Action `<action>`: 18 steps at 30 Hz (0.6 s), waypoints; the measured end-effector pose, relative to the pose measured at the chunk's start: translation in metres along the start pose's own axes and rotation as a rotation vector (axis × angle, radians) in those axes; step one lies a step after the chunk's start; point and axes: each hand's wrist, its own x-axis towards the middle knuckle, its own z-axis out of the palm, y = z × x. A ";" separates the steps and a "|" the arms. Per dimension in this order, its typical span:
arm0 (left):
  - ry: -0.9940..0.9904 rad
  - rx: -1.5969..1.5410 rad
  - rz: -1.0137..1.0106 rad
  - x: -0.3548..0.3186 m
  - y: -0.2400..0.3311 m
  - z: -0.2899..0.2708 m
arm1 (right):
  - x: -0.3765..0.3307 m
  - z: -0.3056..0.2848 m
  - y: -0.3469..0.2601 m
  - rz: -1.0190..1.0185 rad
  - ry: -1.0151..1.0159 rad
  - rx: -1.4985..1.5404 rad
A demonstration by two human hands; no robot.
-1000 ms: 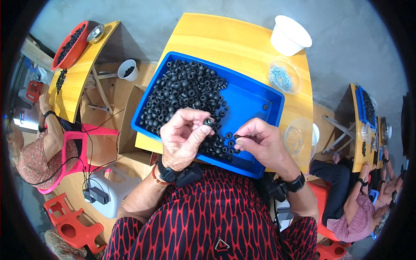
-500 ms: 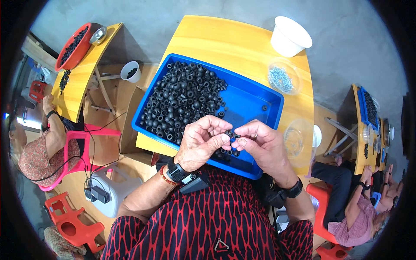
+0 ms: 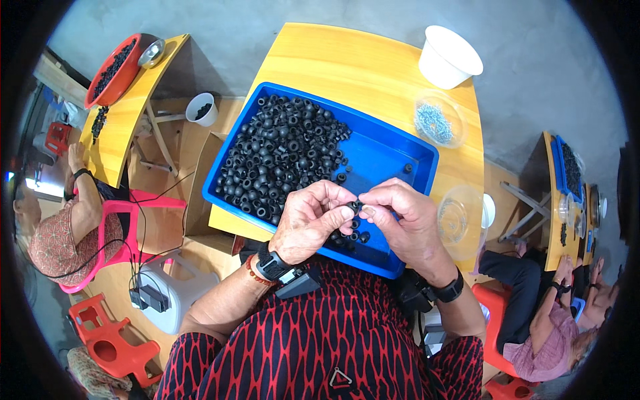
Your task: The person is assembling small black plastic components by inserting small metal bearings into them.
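Over the near part of a blue tray (image 3: 387,155), my left hand (image 3: 317,217) and my right hand (image 3: 399,210) meet fingertip to fingertip. Between them they pinch a small black plastic part (image 3: 355,206), mostly covered by the fingers. The left thumb and forefinger close on one side of it, the right thumb and forefinger on the other. A heap of round, hollow black plastic parts (image 3: 273,150) fills the tray's left side. A few more black parts (image 3: 347,240) lie beneath my hands.
On the yellow table (image 3: 347,57) stand a white bucket (image 3: 449,57), a clear bowl of small silvery pieces (image 3: 437,121) and another clear bowl (image 3: 457,220). A cardboard box (image 3: 203,193) is at the table's left. Other people sit at tables on both sides.
My right fingers have shifted slightly and turned around the small part, which is more covered. The left hand stays nearly in place.
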 end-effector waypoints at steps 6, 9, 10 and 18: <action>-0.001 -0.009 -0.042 0.001 0.002 0.001 | 0.001 -0.001 0.000 -0.033 0.006 -0.061; 0.014 0.008 -0.057 0.001 0.003 0.002 | 0.004 -0.002 -0.005 -0.061 -0.033 -0.139; 0.021 0.012 -0.056 0.001 0.003 0.002 | 0.004 -0.002 -0.005 -0.087 -0.043 -0.173; 0.057 0.080 -0.003 -0.001 -0.001 0.003 | 0.008 -0.002 -0.002 -0.028 -0.114 -0.117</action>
